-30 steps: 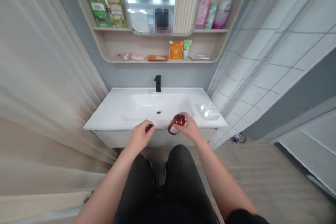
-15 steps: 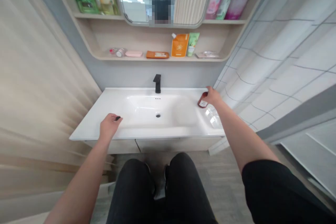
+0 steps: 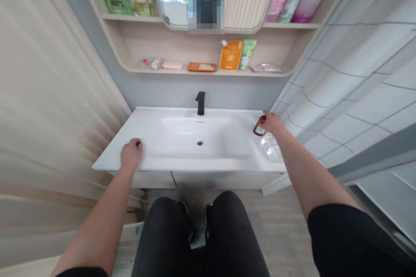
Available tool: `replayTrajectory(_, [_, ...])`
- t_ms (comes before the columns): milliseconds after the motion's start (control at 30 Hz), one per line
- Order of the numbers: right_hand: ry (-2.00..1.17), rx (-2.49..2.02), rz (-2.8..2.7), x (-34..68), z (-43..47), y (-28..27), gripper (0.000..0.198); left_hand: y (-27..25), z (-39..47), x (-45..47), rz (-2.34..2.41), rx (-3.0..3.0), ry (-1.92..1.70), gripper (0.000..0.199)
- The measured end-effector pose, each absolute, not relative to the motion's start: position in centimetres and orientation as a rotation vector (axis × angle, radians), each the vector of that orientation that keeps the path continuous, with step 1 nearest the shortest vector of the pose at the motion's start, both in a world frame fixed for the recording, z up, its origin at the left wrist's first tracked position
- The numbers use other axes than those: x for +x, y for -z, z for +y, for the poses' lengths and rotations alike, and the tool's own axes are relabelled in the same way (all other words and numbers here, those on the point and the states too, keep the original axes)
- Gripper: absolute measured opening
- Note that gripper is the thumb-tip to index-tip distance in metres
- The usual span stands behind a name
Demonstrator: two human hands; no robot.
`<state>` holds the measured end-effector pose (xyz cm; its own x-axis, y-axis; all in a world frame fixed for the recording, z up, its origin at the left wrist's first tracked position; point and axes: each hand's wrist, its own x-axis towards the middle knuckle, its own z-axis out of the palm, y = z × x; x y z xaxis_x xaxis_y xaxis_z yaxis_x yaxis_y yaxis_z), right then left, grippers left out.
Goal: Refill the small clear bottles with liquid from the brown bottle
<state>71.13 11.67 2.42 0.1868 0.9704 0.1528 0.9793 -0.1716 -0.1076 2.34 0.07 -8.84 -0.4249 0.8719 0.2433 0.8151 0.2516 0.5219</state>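
Note:
At the left end of the white washbasin counter (image 3: 126, 127), my left hand (image 3: 130, 154) is closed on a small black cap-like piece (image 3: 138, 143), mostly covered by the fingers. The hand is low over the counter, left of the basin; I cannot tell whether it touches the surface. On the far right, my right hand (image 3: 273, 123) grips a brown bottle (image 3: 260, 126) with a white label. The bottle leans on the counter beside the basin's right rim, and the fingers hide its top. Just in front of it lie clear plastic items (image 3: 271, 146).
A black faucet (image 3: 200, 103) stands behind the basin drain (image 3: 199, 143). Above, a shelf (image 3: 130, 67) carries an orange pouch (image 3: 231, 55), a green tube (image 3: 248, 54) and a pink soap-like bar (image 3: 172, 65). A curtain (image 3: 65, 95) hangs left; a tiled wall (image 3: 357, 73) stands right.
My left hand has moved left, away from the basin, with its fingers turned more inward around the black piece. My right hand stays on the bottle. The whole view has shifted slightly.

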Motion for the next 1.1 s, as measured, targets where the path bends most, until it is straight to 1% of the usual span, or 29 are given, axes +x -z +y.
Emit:
replayTrajectory(133, [0.309, -2.118, -1.796, 69.1, 9.4, -3.1, 0.085, 9.0, 0.8, -0.1, 2.449, 1.540, -0.847, 0.040])
replayTrajectory(200, [0.364, -1.944, -1.816, 66.7, 7.7, -2.9, 0.078, 8.9, 1.1, -0.2, 2.463, 1.549, -0.827, 0.041])
replayTrajectory(267, [0.294, -1.754, -1.914, 63.1, 5.7, -1.9, 0.066, 8.8, 1.2, 0.2, 2.476, 1.561, -0.804, 0.043])
replayTrajectory(367, [0.064, -1.469, -2.137, 56.2, 2.9, 0.8, 0.050, 8.6, 1.4, 1.2, 2.462, 1.577, -0.812, 0.045])
replayTrajectory(433, [-0.093, -1.306, -2.284, 51.0, 1.4, 2.6, 0.043, 8.5, 1.3, 1.6, 2.422, 1.567, -0.884, 0.048])
replayTrajectory(533, [-0.261, -1.091, -2.453, 43.6, -0.1, 4.1, 0.037, 8.3, 0.0, 0.1, 2.292, 1.470, -1.149, 0.050])
replayTrajectory(600, [-0.315, -0.977, -2.528, 39.2, -0.5, 4.2, 0.036, 8.2, -2.0, -3.0, 2.237, 1.335, -1.385, 0.048])
replayTrajectory(667, [-0.341, -0.892, -2.576, 35.2, -0.6, 4.0, 0.036, 8.3, -4.7, -7.1, 2.239, 1.195, -1.559, 0.047])
replayTrajectory(733, [-0.359, -0.828, -2.616, 31.4, -0.5, 3.9, 0.038, 8.5, -7.2, -11.5, 2.206, 1.084, -1.576, 0.049])
replayTrajectory(867, [-0.367, -0.692, -2.721, 23.9, -0.5, 4.3, 0.045, 10.6, -9.2, -18.4, 1.979, 0.951, -1.346, 0.058])
replayTrajectory(1100, [-0.385, -0.421, -2.913, 13.8, -0.7, 6.1, 0.072, 17.7, -6.5, -26.6, 1.945, 1.117, -1.055, 0.078])
